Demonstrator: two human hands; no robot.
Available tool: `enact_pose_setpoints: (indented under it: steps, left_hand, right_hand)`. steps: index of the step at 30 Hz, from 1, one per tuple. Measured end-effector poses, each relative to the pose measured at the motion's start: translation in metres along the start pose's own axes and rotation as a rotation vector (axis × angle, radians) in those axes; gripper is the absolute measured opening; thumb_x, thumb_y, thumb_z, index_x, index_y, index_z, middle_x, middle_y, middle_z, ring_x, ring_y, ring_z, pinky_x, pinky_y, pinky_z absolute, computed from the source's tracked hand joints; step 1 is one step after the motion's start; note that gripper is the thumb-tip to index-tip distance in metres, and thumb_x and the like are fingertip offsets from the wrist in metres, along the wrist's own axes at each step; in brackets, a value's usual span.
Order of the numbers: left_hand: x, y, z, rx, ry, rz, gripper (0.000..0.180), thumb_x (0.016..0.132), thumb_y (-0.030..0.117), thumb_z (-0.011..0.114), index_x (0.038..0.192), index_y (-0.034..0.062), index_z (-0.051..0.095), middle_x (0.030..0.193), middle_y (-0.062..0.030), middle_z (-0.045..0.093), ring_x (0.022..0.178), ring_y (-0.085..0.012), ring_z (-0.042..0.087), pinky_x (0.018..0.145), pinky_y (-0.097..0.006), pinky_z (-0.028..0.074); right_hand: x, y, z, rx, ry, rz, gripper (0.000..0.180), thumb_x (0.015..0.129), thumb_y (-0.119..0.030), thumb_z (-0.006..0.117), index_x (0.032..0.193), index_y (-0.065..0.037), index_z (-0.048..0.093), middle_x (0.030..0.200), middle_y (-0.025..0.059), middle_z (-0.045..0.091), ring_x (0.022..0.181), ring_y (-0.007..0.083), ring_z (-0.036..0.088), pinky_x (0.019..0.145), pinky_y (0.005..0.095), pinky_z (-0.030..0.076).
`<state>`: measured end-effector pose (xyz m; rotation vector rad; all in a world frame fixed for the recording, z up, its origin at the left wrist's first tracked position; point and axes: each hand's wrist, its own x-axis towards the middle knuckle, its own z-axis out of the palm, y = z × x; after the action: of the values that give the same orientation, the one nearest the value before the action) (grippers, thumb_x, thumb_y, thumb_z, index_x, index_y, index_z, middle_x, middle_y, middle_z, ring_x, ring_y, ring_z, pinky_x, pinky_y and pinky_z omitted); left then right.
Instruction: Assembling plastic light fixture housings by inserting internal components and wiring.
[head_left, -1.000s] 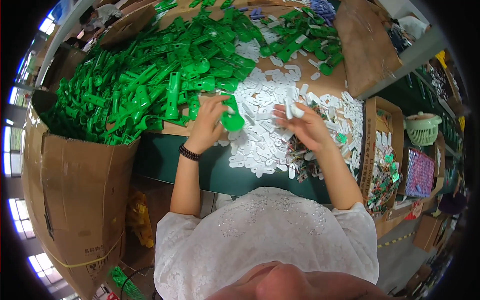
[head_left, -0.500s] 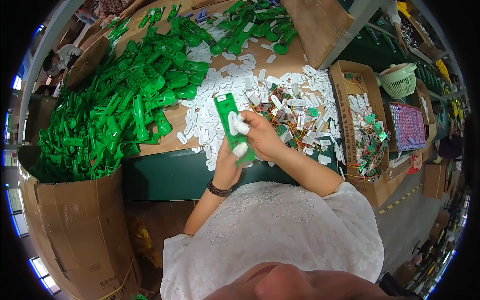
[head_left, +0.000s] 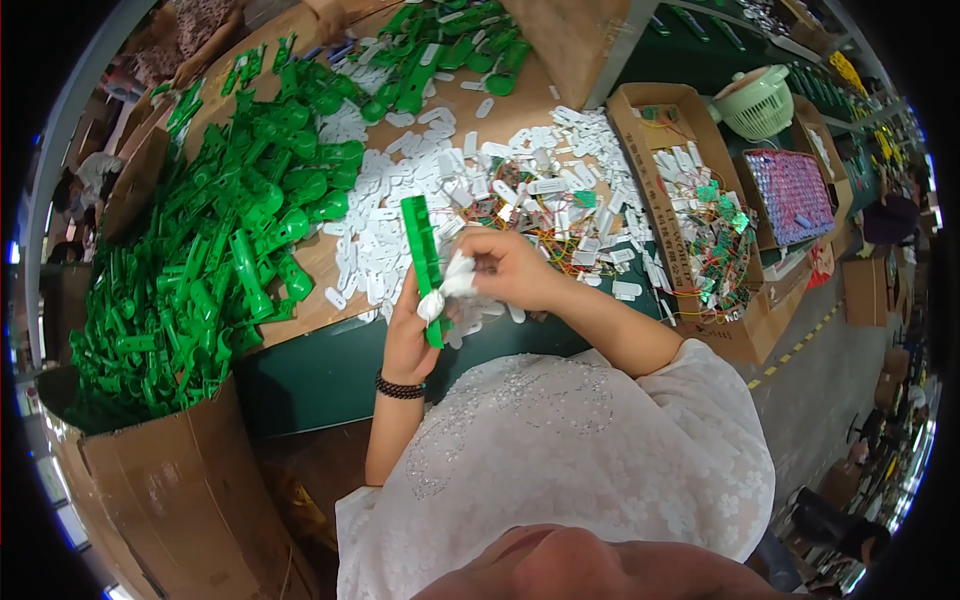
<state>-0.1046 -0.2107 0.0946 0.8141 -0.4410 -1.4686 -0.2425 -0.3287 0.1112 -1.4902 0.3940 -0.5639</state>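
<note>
A long green plastic housing stands nearly upright over the table edge, its narrow side turned toward me. My left hand is closed around its lower end, with a white wrapping on the thumb. My right hand is bent in beside the housing's right side, its white-wrapped fingertips curled together. Whatever those fingertips hold, if anything, is hidden. Behind both hands lie many loose white oval plastic pieces. Tangled wires with small circuit boards lie among white parts beyond my right hand.
A big heap of green housings fills the left, above a cardboard box. On the right stand a carton of wired circuit boards, a pale green basket and a purple-pink tray. A wooden board rises at the back.
The housing has turned from showing its broad face to nearly edge-on. My right fingertips have shifted off the white oval piece on it to its side. The whole view has swung slightly.
</note>
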Motion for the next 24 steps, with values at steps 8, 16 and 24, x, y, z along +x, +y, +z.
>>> enact_pose_setpoints:
  steps: [8,16,24]
  left_hand:
    - [0.004,-0.009,-0.015,-0.337,-0.108,-0.076,0.036,0.092,0.037,0.039,0.116,0.0101,0.042,0.090,-0.0009,0.048,0.060,-0.0067,0.040,0.053,-0.021,0.034]
    - [-0.008,0.005,0.020,0.135,-0.004,0.092,0.062,0.091,0.051,0.028,0.133,0.0059,0.025,0.108,-0.0054,0.050,0.091,-0.0150,0.054,0.077,-0.029,0.045]
    - [-0.005,0.003,0.034,1.153,0.154,0.299,0.075,0.072,0.023,0.070,0.126,0.0011,0.023,0.096,-0.0153,0.059,0.084,-0.0283,0.061,0.071,-0.034,0.049]
  right_hand:
    - [-0.010,-0.006,0.023,0.217,0.007,0.081,0.046,0.082,0.003,0.048,0.127,-0.001,0.039,0.078,0.0021,0.056,0.066,0.0061,0.054,0.058,0.0205,0.045]
    - [-0.006,-0.013,0.022,0.249,0.055,0.245,0.058,0.077,0.007,0.054,0.122,-0.001,0.018,0.071,0.0087,0.058,0.056,0.0117,0.057,0.050,0.0230,0.047]
    - [-0.007,0.014,0.009,0.360,0.045,0.233,0.033,0.070,0.004,0.063,0.098,-0.001,0.045,0.077,0.0082,0.063,0.062,0.0106,0.062,0.051,0.0213,0.048]
